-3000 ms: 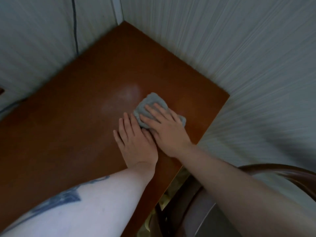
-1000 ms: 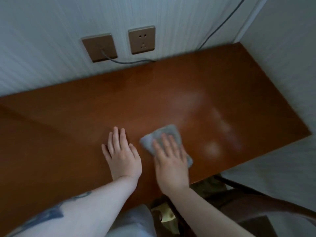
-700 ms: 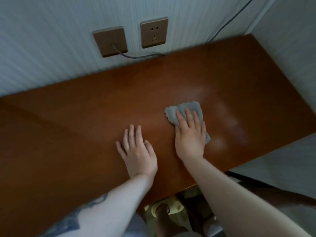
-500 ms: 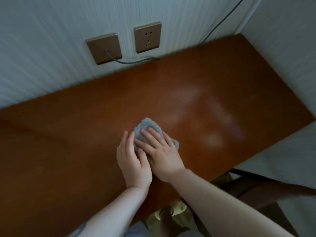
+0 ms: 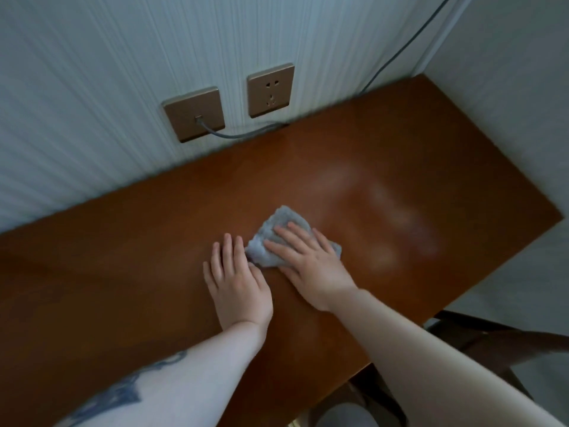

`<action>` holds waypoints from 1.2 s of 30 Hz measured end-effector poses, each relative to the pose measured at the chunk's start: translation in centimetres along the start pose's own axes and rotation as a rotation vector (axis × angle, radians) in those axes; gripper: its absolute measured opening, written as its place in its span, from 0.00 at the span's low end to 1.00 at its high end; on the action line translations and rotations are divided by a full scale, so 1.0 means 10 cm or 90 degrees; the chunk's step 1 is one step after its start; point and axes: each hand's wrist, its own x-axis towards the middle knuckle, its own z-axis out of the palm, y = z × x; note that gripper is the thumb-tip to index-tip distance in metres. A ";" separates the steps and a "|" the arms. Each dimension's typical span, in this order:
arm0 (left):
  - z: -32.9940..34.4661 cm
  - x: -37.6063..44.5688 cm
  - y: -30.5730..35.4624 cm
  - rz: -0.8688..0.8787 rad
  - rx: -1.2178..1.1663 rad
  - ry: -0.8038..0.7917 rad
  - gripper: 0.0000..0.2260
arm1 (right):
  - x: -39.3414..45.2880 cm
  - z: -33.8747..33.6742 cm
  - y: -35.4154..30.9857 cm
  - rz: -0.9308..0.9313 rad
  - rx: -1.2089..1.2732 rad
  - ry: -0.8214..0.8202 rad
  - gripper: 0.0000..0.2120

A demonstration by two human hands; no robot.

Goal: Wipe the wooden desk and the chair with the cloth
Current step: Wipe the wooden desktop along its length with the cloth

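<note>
**Cloth pressed flat mid-table**

The brown table (image 5: pixel 154 257) filled the corner. The chair (image 5: pixel 508 343) sat near right. The left hand (image 5: pixel 237 282) lay flat, grip wide. The right hand (image 5: pixel 311 260), fingers straight, pressed the grey cloth (image 5: pixel 277 226) just beside it.

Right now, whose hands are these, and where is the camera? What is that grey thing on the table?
There is no machine here. A person wears a camera on their head, so the one picture looks forward and down at their own two hands. The brown surface is a wooden desk set against a wall. The grey thing is a cloth for wiping. The right hand lies flat on top of it, fingers straight, pressing it onto the desk. The left hand rests flat on the wood beside the cloth. On the wall are two sockets, one with a cable plugged in. A dark chair shows at the lower right.
</note>
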 end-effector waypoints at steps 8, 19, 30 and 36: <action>0.00 -0.02 0.01 0.004 0.018 0.001 0.22 | -0.30 0.32 -0.35 0.236 -0.013 0.176 0.23; -0.02 -0.02 0.03 -0.006 -0.007 -0.005 0.24 | 0.32 0.06 0.10 0.492 0.059 0.296 0.22; -0.02 0.61 0.47 -0.111 -0.075 0.035 0.22 | 0.79 -0.28 0.58 0.221 0.041 0.153 0.22; 0.19 0.87 0.57 -0.129 0.033 0.016 0.23 | 0.73 -0.13 0.30 -0.024 0.018 0.086 0.24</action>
